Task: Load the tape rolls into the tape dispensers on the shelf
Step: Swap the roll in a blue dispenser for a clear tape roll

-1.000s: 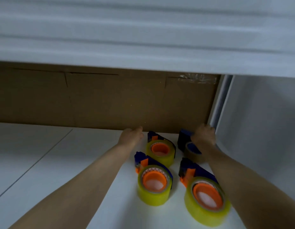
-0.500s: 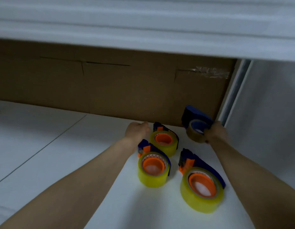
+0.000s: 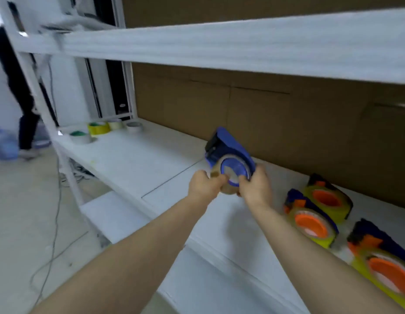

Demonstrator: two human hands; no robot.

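Note:
A blue tape dispenser (image 3: 228, 147) with a brownish tape roll (image 3: 227, 189) on its blue hub is lifted above the white shelf (image 3: 133, 159). My right hand (image 3: 255, 186) grips its right side. My left hand (image 3: 204, 185) holds the roll's left edge. Three blue-and-orange dispensers loaded with yellow tape lie on the shelf to the right: one at the back (image 3: 328, 198), one in the middle (image 3: 310, 223), one nearest (image 3: 385, 266). Several loose tape rolls (image 3: 98, 128) sit at the shelf's far left end.
A cardboard sheet (image 3: 265, 114) backs the shelf. A foam-wrapped upper shelf (image 3: 242, 48) runs overhead. A white upright post (image 3: 52, 123) stands at the left. Cables (image 3: 56, 214) trail on the floor. A person's dark-clothed legs (image 3: 22, 105) stand at the far left beside a water bottle (image 3: 4, 143).
My right hand has lifted the blue dispenser off the shelf and carried it left. My left hand has come onto its roll. The camera has swung left, showing the shelf's far end.

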